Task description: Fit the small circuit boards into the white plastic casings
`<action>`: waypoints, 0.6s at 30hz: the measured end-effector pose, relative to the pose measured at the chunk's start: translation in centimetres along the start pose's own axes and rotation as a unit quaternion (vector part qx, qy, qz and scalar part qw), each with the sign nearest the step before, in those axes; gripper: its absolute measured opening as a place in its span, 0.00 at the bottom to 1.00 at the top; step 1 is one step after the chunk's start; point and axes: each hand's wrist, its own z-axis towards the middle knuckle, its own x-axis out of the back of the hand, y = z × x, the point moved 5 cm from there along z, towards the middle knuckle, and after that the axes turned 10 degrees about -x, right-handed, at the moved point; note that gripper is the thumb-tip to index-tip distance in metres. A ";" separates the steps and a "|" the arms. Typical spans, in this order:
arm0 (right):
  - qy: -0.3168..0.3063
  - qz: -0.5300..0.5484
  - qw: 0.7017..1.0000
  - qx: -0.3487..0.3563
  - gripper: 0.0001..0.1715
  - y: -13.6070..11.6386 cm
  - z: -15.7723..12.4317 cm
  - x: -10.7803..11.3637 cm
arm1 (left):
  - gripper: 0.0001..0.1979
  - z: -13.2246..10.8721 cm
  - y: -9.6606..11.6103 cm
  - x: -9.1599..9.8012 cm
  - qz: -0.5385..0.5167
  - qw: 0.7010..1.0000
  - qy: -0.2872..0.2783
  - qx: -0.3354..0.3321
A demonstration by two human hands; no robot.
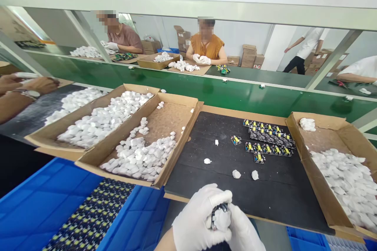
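Note:
Both my hands wear white gloves and meet at the bottom centre of the view. My left hand (198,219) and my right hand (243,231) are closed together around a small white plastic part (220,219) with a dark circuit board tucked into it. They hover over the near edge of a black mat (224,188). On the mat lie a few loose white plastic pieces (236,173) and a cluster of small black circuit boards (266,141) with yellow components.
Cardboard trays of white plastic parts sit left (141,153), further left (100,119) and right (344,180). A blue bin (44,204) holds several circuit boards. A green conveyor belt (206,90) runs behind; other people sit across it.

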 end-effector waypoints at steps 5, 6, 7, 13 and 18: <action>-0.027 -0.088 0.993 0.067 0.27 -1.8 0.6 -0.8 | 0.25 0.5 0.2 0.5 0.010 0.999 0.030 -0.031; -0.022 -0.091 0.993 0.073 0.27 -1.9 0.6 -0.8 | 0.25 0.6 0.1 0.5 0.010 0.999 0.032 -0.032; -0.020 -0.088 0.993 0.074 0.27 -1.8 0.7 -0.7 | 0.25 0.6 0.1 0.5 0.008 0.999 0.034 -0.029; -0.016 -0.005 0.999 0.033 0.28 -0.3 0.9 0.7 | 0.28 0.9 -1.1 0.2 -0.024 0.998 0.018 0.059; 0.016 -0.103 0.994 0.015 0.30 -2.0 3.0 2.1 | 0.29 2.8 -2.7 0.5 -0.127 0.989 0.059 0.055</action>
